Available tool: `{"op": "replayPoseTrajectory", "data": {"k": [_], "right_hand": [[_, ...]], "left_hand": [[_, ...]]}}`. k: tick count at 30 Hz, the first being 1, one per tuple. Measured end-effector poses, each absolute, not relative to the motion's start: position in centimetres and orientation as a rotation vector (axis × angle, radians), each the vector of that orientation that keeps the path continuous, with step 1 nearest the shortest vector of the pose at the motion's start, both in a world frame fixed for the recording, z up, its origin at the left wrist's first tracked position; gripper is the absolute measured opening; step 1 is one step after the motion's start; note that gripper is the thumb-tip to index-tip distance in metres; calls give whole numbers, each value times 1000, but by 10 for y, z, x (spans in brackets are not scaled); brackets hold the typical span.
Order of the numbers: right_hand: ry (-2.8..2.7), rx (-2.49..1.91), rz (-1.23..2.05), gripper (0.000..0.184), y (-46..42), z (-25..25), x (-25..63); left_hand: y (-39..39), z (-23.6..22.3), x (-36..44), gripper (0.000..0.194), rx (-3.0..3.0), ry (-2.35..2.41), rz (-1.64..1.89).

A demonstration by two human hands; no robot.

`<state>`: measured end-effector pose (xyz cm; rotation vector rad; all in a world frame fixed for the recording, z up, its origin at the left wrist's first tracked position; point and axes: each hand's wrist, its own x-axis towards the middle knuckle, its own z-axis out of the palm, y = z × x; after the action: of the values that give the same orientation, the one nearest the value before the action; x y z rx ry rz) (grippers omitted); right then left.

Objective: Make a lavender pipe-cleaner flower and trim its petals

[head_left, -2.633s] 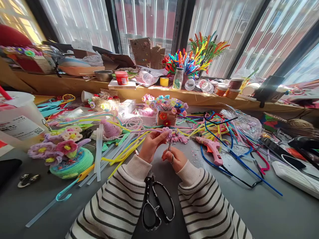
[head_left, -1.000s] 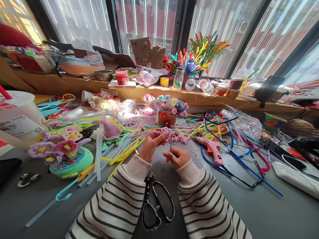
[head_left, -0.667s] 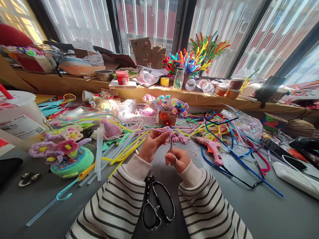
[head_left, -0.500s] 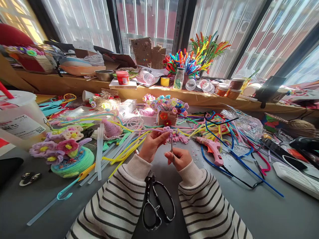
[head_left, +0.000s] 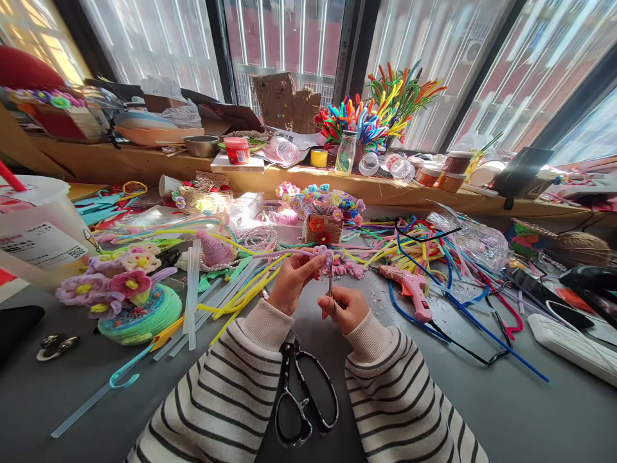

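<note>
My left hand (head_left: pixel 293 280) pinches a lilac pipe-cleaner flower (head_left: pixel 324 255) between thumb and fingers, its stem running off to the left. My right hand (head_left: pixel 346 307) is closed on a small pair of scissors (head_left: pixel 331 281), whose thin blades point up and reach the flower's lower edge. The handles are mostly hidden in my fingers. Behind the flower lies a heap of pink fuzzy pieces (head_left: pixel 348 267). Large black-handled scissors (head_left: pixel 304 399) rest on the table between my forearms, their blades hidden under my left sleeve.
A pink glue gun (head_left: pixel 407 289) lies to the right, beside tangled pipe cleaners (head_left: pixel 424 247). Clear glue sticks (head_left: pixel 191 296) and a green round base with flowers (head_left: pixel 139 315) are at left. A flower-filled basket (head_left: pixel 322 229) stands behind my hands. A drink cup (head_left: pixel 43 225) stands far left.
My right hand has shifted slightly right and down from the earliest frame, its fingers moving on the small scissors. The blades stay at the flower. My left hand keeps its place.
</note>
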<state>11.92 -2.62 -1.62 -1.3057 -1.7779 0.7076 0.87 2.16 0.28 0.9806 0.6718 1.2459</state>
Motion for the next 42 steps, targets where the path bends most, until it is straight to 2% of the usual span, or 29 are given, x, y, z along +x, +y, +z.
{"op": "replayPoseTrajectory", "data": {"k": [9, 17, 29, 42], "right_hand": [[-1648, -1401, 572, 45, -22, -28, 118], [-1716, -1426, 553, 54, -22, -32, 116], [-1710, -1412, 657, 48, -24, -22, 119], [-1694, -1328, 774, 57, -24, -22, 118]], "left_hand": [[25, 0, 9, 15, 979, 723, 1314], [23, -1, 8, 12, 1016, 698, 1300], [22, 0, 8, 13, 989, 701, 1285], [24, -2, 7, 14, 1042, 747, 1260]]}}
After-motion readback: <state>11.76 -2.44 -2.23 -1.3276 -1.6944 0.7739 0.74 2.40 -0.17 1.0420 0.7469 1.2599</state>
